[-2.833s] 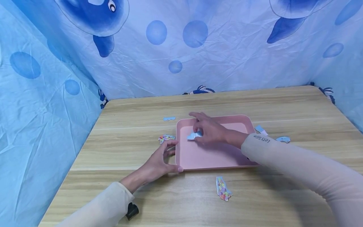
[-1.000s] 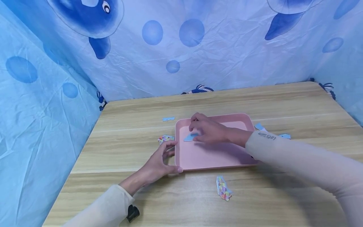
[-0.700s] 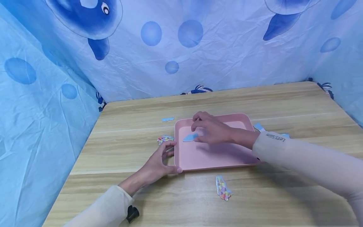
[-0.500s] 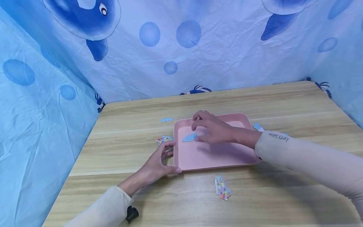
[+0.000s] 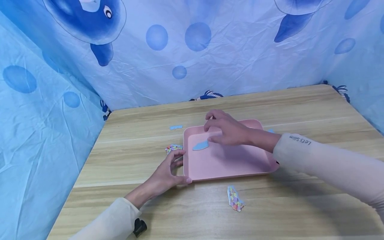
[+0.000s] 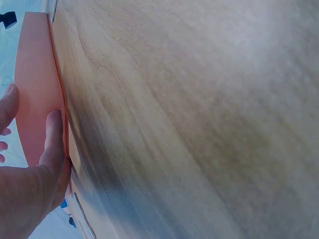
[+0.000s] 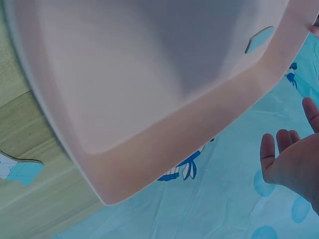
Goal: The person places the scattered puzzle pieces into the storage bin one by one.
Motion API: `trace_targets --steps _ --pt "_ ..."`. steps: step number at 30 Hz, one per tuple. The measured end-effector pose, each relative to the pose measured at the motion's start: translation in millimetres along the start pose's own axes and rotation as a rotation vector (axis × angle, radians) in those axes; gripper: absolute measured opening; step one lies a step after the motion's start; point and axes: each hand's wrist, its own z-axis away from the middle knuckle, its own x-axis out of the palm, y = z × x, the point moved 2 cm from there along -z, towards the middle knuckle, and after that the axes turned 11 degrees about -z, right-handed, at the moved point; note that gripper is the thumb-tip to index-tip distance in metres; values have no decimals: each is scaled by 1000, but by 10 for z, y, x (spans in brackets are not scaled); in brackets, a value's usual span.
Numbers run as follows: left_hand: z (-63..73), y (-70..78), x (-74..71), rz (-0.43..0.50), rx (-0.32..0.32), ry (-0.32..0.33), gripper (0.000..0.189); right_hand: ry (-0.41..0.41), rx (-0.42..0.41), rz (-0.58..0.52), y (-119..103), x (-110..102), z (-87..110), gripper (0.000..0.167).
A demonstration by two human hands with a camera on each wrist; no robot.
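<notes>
A pink rectangular tray [image 5: 228, 165] stands on the wooden table. My left hand [image 5: 165, 171] holds its left end, fingertips at the left rim and thumb at the near corner; the left wrist view shows that hand [image 6: 27, 191] against the tray's outer wall [image 6: 40, 64]. A pale blue puzzle piece [image 5: 200, 146] lies on the tray floor near the left end. Just above and right of it, my right hand [image 5: 226, 128] hovers with loosely bent fingers. Nothing is between those fingers in the right wrist view, where the hand [image 7: 294, 159] is apart from the piece [image 7: 260, 40].
A multicoloured piece [image 5: 236, 199] lies in front of the tray, another [image 5: 173, 148] by its left side. A thin blue piece [image 5: 176, 127] lies behind. Beyond the right side a blue piece [image 5: 270, 130] shows past the forearm. A blue curtain [image 5: 180, 50] hangs behind the table.
My right hand has let go of the blue puzzle piece, leaving it flat in the tray, and has risen slightly up and to the right. The left hand has kept its place on the tray.
</notes>
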Motion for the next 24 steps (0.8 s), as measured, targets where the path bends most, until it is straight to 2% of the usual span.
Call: trace_targets --steps 6,11,24 --pt "-5 -4 2 0 3 3 92 27 18 56 -36 -104 4 19" --pt "-6 -1 6 4 4 3 92 60 48 60 -30 -242 52 19" --pt "-7 -13 16 4 -1 6 92 169 121 77 97 -624 316 23"
